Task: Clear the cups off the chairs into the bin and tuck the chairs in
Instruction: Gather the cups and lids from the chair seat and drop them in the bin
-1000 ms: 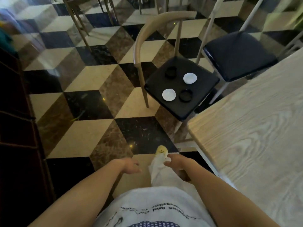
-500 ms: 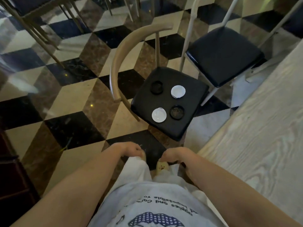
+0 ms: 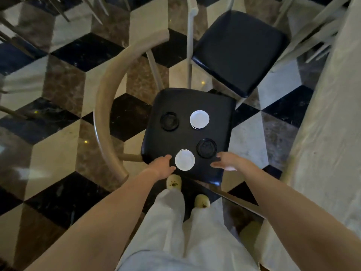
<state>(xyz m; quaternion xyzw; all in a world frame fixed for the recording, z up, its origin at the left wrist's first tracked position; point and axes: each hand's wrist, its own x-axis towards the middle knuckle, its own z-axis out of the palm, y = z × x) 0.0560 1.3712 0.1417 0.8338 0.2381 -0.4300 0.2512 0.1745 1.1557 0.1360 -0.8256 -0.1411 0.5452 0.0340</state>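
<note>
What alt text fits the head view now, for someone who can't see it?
Two open hands reach for four cups on a black chair seat: the left hand beside the near white cup, the right hand by the near black cup. The far white cup and far black cup stand behind; a second chair and table are at right.
</note>
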